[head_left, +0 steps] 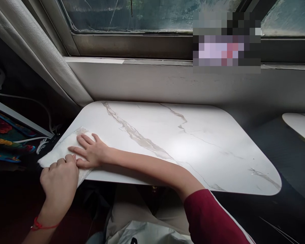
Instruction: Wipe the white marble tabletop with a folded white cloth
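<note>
A white cloth (62, 147) lies flat over the left end of a white marble-patterned tabletop (152, 128), and part of it hangs past the front edge. My left hand (61, 178), with a red string bracelet (44, 225) on the wrist, is closed on the cloth's near edge at the table's front left corner. My right hand (90, 150) reaches across from the right and presses down on the cloth, palm down with fingers spread. The thumb of my right hand is close beside the knuckles of my left.
Behind the table rise a pale wall (142, 78) and a window (142, 17). A light curtain (38, 47) hangs at the left, above white cables (40, 144) and a colourful floral cloth (7, 135). Another white tabletop (302, 125) shows at the right.
</note>
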